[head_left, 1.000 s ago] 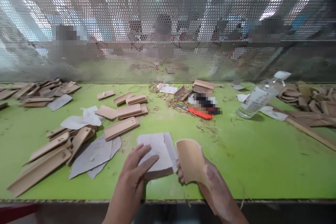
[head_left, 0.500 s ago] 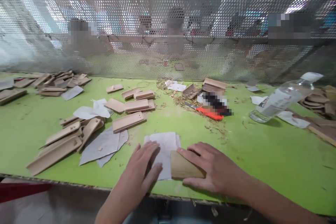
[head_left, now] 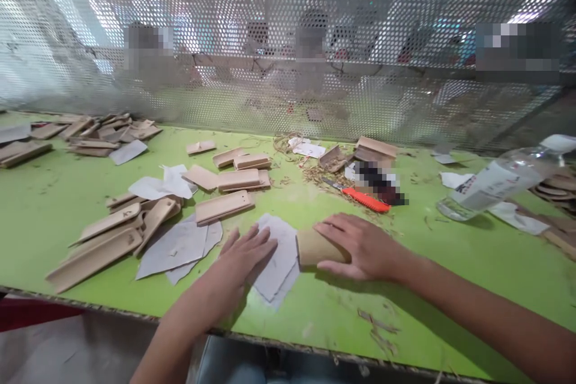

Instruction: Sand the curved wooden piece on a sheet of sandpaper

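Note:
My right hand (head_left: 362,246) is wrapped over a short, curved bamboo piece (head_left: 311,249), thumb on the near side and fingers across the top. The piece lies on the green table with its smooth face up, and its left end meets the edge of some white paper sheets (head_left: 279,255). Flat on the left part of that paper rests my left hand (head_left: 240,261), its fingers spread and nothing in its grasp. The sheets lie turned at an angle between my two hands.
Trough-shaped bamboo pieces (head_left: 110,246) pile up at left beside more paper (head_left: 171,255). An orange utility knife (head_left: 366,199) lies among shavings beyond my right hand. A tilted plastic bottle (head_left: 495,183) is at right. A perforated metal screen (head_left: 216,90) closes off the back.
Both hands have shifted, the right one away from the table's front edge with the bamboo piece. The paper has turned askew. My left fingers have spread flatter. Shavings near the front edge are now uncovered.

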`<state>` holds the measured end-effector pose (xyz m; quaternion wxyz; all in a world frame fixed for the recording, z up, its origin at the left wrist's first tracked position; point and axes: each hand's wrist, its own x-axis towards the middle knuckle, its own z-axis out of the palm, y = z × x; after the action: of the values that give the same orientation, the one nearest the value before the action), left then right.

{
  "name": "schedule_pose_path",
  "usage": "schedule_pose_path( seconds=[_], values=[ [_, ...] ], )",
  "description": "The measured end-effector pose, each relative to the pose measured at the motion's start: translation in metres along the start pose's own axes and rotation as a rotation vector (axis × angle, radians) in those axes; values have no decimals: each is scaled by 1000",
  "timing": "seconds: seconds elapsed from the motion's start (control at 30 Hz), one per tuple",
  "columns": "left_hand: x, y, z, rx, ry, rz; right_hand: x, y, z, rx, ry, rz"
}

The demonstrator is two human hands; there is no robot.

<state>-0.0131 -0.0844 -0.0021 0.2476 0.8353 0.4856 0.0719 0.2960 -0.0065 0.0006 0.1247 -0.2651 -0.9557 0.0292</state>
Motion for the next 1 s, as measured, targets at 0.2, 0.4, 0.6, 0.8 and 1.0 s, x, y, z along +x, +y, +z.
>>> schedule_pose_path(
  seconds=[0.2,0.4,0.6,0.8,1.0],
  values=[
    [22,21,11,70,83,-237,-2,16,9,5,20,12],
    [26,7,7,38,-55,-184,11,19,14,49,-56,-115],
    [28,14,2,21,-91,-196,21,24,16,79,-72,-142],
    [35,19,11,51,-60,-255,20,22,16,90,-73,-151],
    [35,16,11,52,-60,-251,8,11,17,90,-53,-158]
  ],
)
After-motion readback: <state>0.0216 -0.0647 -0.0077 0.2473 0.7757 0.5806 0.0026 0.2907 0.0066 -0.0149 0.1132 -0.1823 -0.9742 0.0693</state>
